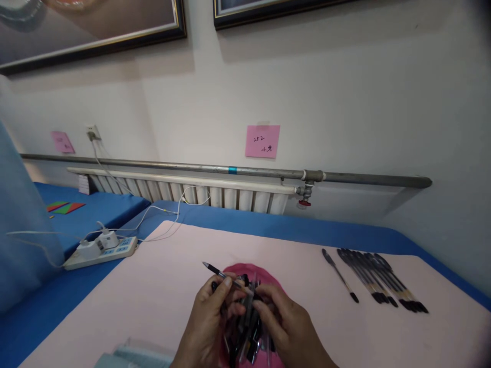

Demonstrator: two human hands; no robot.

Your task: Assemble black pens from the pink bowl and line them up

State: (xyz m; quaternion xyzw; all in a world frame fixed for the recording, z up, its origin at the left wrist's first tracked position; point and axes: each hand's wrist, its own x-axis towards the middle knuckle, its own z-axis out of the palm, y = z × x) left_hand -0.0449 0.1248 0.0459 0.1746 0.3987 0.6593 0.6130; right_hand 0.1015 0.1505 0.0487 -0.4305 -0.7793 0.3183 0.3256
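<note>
My left hand (207, 314) is closed on a pen (214, 269) with a dark grip, its pointed tip aimed to the upper left. A small round black piece (214, 286) shows beside the thumb. To its right, my right hand (289, 319) has thumb and fingers pinched together near the pen's rear end; what lies between them is blurred. Both hands are over a pink basket (247, 268), which holds several black and clear pen parts (251, 332). A blurred clear tube (252, 295) stands up between the hands.
Several pens (383, 281) with black ends lie in a slanted row at the right, with a single pen (340, 276) apart from them. A power strip (105, 253) with cables is at the left. Light-blue folded material (132, 356) lies at the front edge.
</note>
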